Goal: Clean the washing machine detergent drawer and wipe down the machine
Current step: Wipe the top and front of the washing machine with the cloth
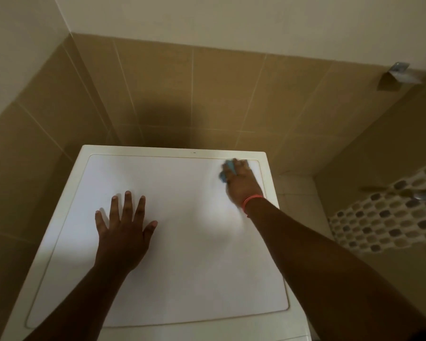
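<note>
The white top of the washing machine fills the middle of the view. My left hand lies flat on it at the left of centre, fingers spread and straight. At the far right corner of the top, my right hand holds a small blue cloth against the surface; the hand is blurred. A pink band circles the right wrist. The detergent drawer is out of view.
Tan tiled walls close in behind and to the left of the machine. A metal bracket sticks out of the wall at the upper right. A strip of mosaic tiles runs along the right wall.
</note>
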`<state>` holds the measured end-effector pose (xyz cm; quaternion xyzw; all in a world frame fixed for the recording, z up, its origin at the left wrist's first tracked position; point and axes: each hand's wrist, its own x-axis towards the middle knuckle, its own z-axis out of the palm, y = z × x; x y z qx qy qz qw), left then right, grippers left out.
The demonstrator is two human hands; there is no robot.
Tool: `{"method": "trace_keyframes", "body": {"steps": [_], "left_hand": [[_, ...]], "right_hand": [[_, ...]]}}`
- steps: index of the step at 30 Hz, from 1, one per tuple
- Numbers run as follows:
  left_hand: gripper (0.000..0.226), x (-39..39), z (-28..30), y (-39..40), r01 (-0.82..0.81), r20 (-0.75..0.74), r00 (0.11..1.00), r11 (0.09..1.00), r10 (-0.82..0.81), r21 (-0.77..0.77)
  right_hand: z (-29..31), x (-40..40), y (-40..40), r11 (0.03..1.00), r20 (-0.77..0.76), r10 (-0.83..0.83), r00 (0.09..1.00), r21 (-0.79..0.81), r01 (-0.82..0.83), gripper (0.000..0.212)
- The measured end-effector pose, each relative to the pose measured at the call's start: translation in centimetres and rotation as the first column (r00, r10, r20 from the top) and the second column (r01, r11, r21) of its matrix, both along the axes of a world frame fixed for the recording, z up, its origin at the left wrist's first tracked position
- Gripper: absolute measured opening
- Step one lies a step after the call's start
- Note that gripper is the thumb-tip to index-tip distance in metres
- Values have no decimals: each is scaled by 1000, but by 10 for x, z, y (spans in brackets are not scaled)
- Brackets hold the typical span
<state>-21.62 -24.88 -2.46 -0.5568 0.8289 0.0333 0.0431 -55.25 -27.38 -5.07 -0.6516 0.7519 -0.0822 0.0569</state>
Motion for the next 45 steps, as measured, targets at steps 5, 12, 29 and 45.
{"method": "trace_keyframes", "body": {"steps": [5, 12, 29, 45], "left_hand": [[78, -19, 6, 6, 54, -18, 998, 998, -54, -15], [78, -8, -10, 20, 12, 10, 1000, 1000, -12, -22], [75, -33, -3, 33, 31, -6, 1000, 999, -31, -27], [74, -44, 19, 67, 52, -33, 998, 999, -52, -5]], "right_hand": [[6, -10, 2, 989, -28, 143, 989, -29, -144, 50], [12, -34, -38, 950, -82, -303, 949, 51, 307, 47], [-10, 12, 22, 998, 124, -22, 992, -54, 29, 51], [8, 123, 192, 999, 118, 38, 992, -11, -37, 52]]}}
